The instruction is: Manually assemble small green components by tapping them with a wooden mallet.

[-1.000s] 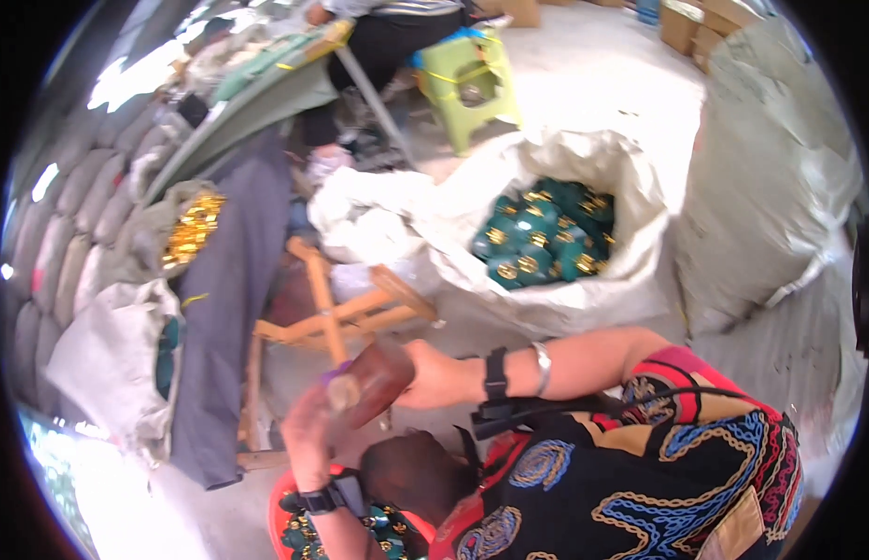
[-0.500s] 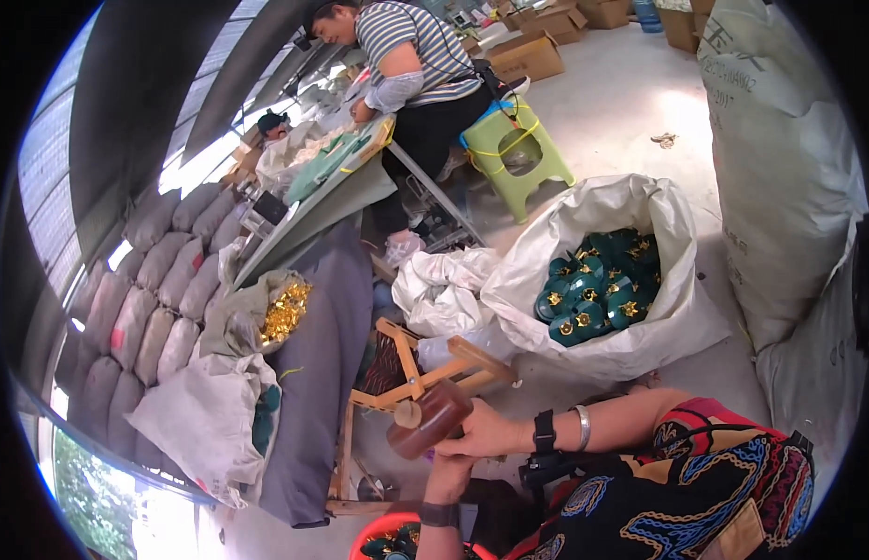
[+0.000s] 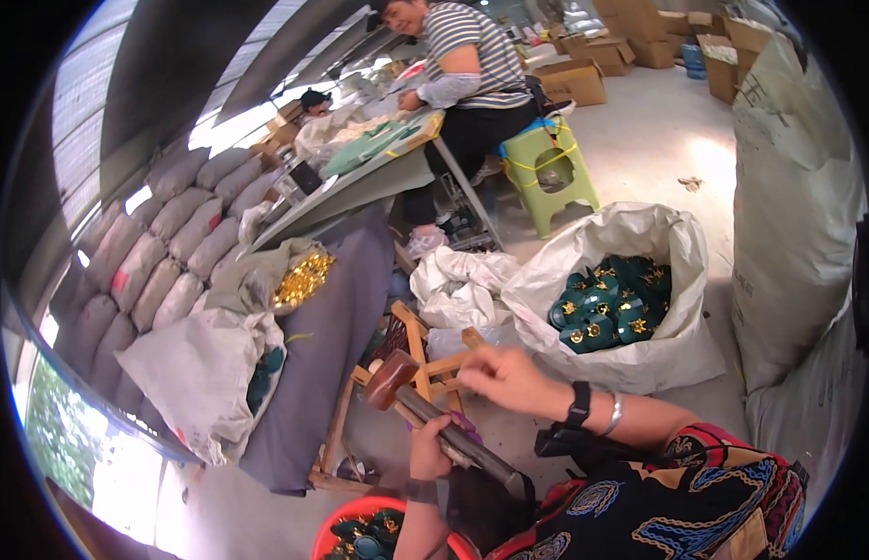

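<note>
My left hand (image 3: 431, 450) is closed around the dark grey handle of a mallet (image 3: 434, 415), whose reddish-brown head (image 3: 391, 380) points up and to the left. A strip of pale wood and a bit of purple show beside the fingers, partly hidden. To the right of the handle, apart from it, my right hand (image 3: 509, 378) is raised with its fingers curled together; whatever they may hold is hidden. Behind both hands stands a wooden frame (image 3: 416, 341). Below my left forearm, a red basin (image 3: 327, 527) holds several dark green pieces with gold-coloured fittings.
A large white sack (image 3: 630, 369) of green, gold-fitted pieces stands open ahead right. Left are a bag of gold bits (image 3: 306, 277) and another white sack (image 3: 187, 387) on dark cloth. Beyond, a person in a striped top (image 3: 472, 47) sits at a table on a green stool (image 3: 546, 173).
My right hand has come away from my left and moved up and right. The mallet has turned, so its handle now shows. The co-worker's head has turned this way; the whole view has shifted.
</note>
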### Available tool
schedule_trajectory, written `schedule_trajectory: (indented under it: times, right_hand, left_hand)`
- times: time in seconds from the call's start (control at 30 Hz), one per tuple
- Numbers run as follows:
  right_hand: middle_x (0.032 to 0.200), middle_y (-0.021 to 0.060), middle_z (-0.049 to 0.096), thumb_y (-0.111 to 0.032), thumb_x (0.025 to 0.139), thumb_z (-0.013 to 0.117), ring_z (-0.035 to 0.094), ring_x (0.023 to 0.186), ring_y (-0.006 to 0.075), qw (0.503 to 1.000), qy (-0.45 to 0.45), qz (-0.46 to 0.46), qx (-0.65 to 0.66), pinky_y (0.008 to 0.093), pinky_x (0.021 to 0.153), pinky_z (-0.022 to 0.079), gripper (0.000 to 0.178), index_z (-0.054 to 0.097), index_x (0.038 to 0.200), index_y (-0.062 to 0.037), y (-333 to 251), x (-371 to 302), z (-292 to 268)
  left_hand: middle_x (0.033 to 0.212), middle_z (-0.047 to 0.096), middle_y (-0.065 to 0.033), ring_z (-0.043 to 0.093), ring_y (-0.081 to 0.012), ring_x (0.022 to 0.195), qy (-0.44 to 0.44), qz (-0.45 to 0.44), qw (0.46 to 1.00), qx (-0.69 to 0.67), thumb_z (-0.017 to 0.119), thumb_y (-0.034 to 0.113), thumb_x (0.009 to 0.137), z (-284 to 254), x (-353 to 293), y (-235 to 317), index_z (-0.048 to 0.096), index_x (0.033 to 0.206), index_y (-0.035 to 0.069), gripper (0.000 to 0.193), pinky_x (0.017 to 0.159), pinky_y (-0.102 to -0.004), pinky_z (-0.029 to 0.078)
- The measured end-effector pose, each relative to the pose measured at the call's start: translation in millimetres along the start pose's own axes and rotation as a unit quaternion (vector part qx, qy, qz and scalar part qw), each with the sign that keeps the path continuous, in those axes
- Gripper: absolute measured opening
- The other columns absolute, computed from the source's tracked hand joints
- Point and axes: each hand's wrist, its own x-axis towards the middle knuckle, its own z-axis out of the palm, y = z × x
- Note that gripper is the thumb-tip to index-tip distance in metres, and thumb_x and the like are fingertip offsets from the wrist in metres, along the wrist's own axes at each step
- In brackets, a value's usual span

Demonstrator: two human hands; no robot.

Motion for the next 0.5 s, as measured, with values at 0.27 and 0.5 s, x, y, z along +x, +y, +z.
schedule_trajectory:
  times: [0.27, 0.5]
  right_hand:
    - [0.064, 0.0015, 0.053, -0.007, 0.081, 0.051, 0.055, 0.062, 0.009, 0.809, 0.149, -0.428, -0.374, 0.0245, 0.055, 0.043, 0.007, 0.054, 0.076, -0.0036, -118.9, 178.5, -144.8]
    - [0.071, -0.0014, 0.054, -0.012, 0.078, 0.064, 0.05, 0.057, 0.0048, 0.978, 0.017, -0.204, 0.024, 0.0172, 0.051, 0.038, 0.044, 0.051, 0.117, 0.0037, -159.6, 129.2, -102.4]
  left_hand:
    - [0.066, 0.058, -0.0092, 0.058, -0.0196, 0.06, 0.034, -0.011, 0.995, 0.092, 0.06, 0.007, 0.075, -2.2, 0.9, 0.8, 0.057, 0.082, -0.002, 0.012, 0.056, -0.0329, 0.049]
    - [0.068, 0.06, -0.0111, 0.06, -0.0212, 0.059, 0.048, -0.015, 0.997, 0.064, 0.06, 0.006, 0.076, -9.4, 13.0, -8.7, 0.058, 0.082, -0.003, 0.011, 0.054, -0.0328, 0.051]
